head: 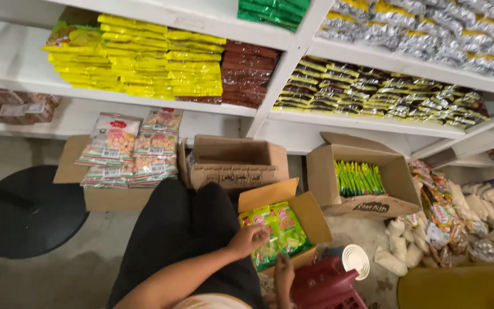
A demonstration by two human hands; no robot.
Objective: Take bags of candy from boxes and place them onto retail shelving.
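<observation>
Two hands are seen at six o'clock: the left hand [248,239] has its fingers closed on green snack packets [275,232] inside a small open carton [310,214]; whether the right hand's [284,272] fingers grip cannot be told. At twelve o'clock, yellow packets [138,60] are stacked on a white shelf [144,98].

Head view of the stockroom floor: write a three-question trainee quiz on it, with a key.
1. True or false: the left hand rests on the green snack packets inside the small open cardboard box.
2. Which colour are the upright sachets in the larger brown cardboard box under the white shelf? A red, B green, C blue.
3. Fill in: beside the right hand stands a red plastic ____.

Key: 1 true; 2 B; 3 stool.
</observation>
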